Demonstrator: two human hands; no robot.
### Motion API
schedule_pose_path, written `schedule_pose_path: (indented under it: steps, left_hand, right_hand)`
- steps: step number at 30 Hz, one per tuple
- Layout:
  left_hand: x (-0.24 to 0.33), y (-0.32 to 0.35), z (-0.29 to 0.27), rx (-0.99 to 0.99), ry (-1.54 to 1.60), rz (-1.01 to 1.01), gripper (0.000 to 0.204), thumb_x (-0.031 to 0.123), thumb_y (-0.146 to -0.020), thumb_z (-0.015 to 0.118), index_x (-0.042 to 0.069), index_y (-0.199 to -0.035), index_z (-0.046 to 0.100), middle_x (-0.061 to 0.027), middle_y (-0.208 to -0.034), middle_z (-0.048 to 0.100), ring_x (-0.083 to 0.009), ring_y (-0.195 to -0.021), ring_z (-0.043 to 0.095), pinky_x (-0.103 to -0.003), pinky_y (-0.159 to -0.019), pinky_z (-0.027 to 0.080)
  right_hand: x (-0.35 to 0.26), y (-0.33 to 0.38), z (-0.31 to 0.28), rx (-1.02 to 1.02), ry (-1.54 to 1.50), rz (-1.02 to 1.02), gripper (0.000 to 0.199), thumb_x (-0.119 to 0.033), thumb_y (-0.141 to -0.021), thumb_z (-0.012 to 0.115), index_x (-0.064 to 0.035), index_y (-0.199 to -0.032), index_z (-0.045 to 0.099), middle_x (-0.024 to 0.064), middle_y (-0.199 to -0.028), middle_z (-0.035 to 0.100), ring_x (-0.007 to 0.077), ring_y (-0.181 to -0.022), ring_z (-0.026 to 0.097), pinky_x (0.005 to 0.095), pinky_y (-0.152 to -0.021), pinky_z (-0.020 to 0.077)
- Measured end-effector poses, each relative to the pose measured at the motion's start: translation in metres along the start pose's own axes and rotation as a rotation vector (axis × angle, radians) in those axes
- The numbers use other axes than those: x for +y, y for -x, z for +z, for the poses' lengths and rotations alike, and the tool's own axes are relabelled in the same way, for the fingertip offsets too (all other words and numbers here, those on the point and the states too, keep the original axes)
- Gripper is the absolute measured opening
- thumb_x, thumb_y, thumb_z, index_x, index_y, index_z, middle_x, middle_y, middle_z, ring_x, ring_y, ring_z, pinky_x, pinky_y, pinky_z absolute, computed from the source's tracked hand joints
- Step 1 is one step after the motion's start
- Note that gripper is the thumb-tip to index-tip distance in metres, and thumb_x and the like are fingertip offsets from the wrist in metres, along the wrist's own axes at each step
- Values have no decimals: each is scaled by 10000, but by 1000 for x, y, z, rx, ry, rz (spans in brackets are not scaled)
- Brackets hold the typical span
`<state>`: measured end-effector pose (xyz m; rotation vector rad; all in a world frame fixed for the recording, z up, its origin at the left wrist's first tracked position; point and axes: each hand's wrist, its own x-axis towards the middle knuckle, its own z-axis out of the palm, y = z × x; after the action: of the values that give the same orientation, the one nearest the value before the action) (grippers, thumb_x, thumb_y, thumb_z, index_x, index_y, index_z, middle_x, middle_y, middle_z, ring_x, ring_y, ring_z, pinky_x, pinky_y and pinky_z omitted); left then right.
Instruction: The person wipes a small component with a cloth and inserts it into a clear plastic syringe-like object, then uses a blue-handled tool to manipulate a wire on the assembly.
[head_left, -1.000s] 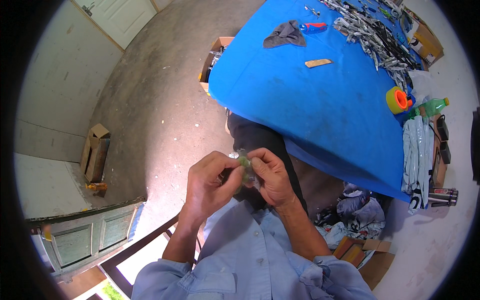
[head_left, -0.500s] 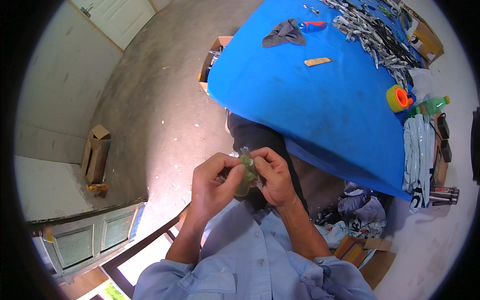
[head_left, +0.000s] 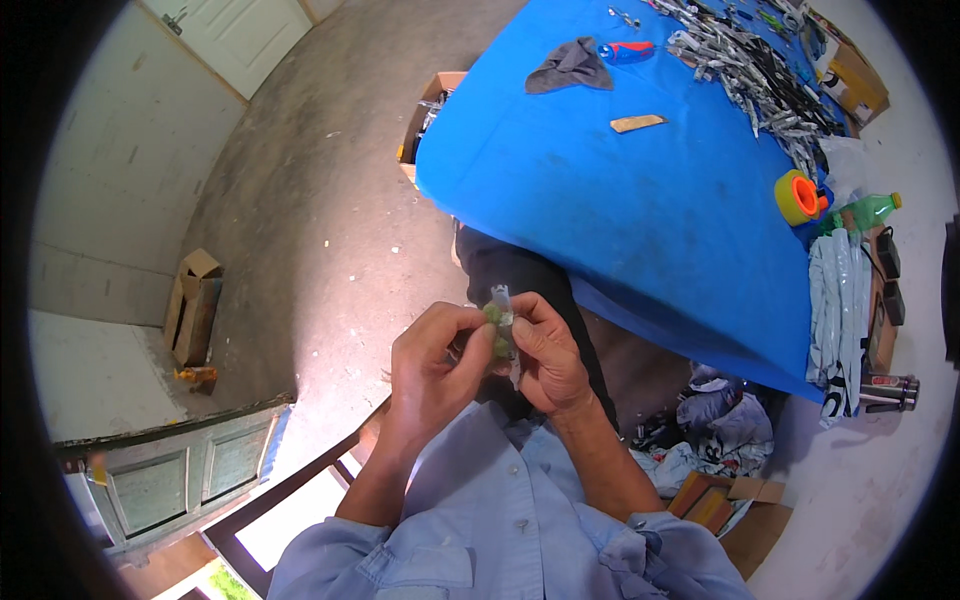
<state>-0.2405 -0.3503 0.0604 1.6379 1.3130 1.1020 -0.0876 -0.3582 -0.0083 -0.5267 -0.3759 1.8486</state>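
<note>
Close before the chest, left hand (head_left: 432,362) and right hand (head_left: 545,355) pinched shut on small green piece in clear wrap (head_left: 497,318), apparently mid-unwrapping; next, a finer fingertip peel.

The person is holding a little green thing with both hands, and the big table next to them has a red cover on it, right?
Nearly. Both hands, left hand and right hand, do pinch the little green thing together. But the table cover is blue, not red, as the head view shows.
</note>
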Motion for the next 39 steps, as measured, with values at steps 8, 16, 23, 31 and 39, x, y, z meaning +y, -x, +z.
schedule_pose_path:
  steps: [8,16,23,31,39]
  left_hand:
    - [-7,8,4,38,-39,-29,60,-18,-895,715,-22,-952,696,-108,-837,676,-173,-707,689,-280,-607,527]
    - [3,-4,6,56,-291,301,95,-54,-867,721,-37,-953,687,-121,-843,665,-173,-694,661,-282,-603,511]
    - [-16,3,3,58,-215,105,76,-48,-901,685,-42,-977,683,-94,-826,668,-131,-689,646,-261,-605,505]
    - [-14,-3,4,67,-270,337,139,-75,-856,728,-35,-977,673,-128,-841,653,-198,-677,646,-283,-597,508]
    - [-25,-31,0,162,-187,185,130,-55,-856,733,-5,-968,689,-134,-831,659,-251,-677,643,-352,-589,502]
  right_hand:
    - [3,3,-3,64,-7,16,306,-195,-1075,537,9,-1302,538,75,-1085,687,136,-861,660,280,-727,548]
    - [4,0,0,64,-71,-17,316,-186,-1097,483,32,-1320,530,102,-1146,683,151,-982,674,315,-871,566]
    - [6,4,-7,53,-69,22,321,-205,-1103,463,27,-1313,535,101,-1149,670,153,-989,659,312,-837,565]
    - [-1,-1,3,101,-23,70,330,-260,-1105,469,0,-1288,556,95,-966,645,158,-799,615,282,-632,516]
    - [2,6,2,53,-149,178,268,-243,-1101,484,-33,-1246,566,108,-987,661,160,-804,614,262,-586,487]
